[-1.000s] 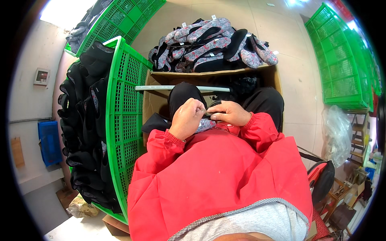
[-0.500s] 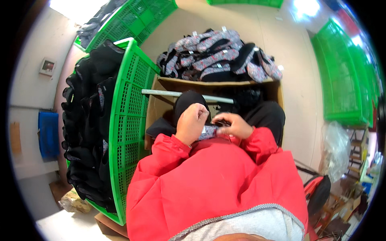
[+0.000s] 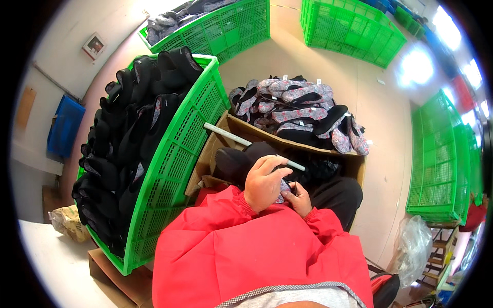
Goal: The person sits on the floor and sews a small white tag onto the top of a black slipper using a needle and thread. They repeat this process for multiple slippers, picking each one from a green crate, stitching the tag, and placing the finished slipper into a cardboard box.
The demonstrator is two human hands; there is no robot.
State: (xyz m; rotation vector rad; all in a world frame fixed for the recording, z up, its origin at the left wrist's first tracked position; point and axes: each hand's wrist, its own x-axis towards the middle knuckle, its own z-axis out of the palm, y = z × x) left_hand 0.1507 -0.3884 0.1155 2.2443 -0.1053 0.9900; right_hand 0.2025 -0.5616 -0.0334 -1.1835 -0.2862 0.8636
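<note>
My right hand (image 3: 301, 200) is closed on a slipper (image 3: 282, 193) with grey floral fabric, held low over my lap. Much of that slipper is hidden behind my hands. My left hand (image 3: 263, 184) is raised just left of it, its fingers loosely bent and thumb and fingertips apart, with nothing visible between them. Beyond my knees, a heap of floral and black slippers (image 3: 303, 114) lies along the far side of a cardboard box (image 3: 218, 134).
At left stands a green crate (image 3: 172, 169) full of black slippers (image 3: 134, 115). Further green crates (image 3: 221, 33) stand at the back and right. A pale bar (image 3: 228, 134) crosses the box. A clear plastic bag (image 3: 412, 251) hangs at lower right.
My view has turned, so the scene sits lower and further right. My left hand has loosened from a closed pose. My right hand has come in closer to the slipper and grips it.
</note>
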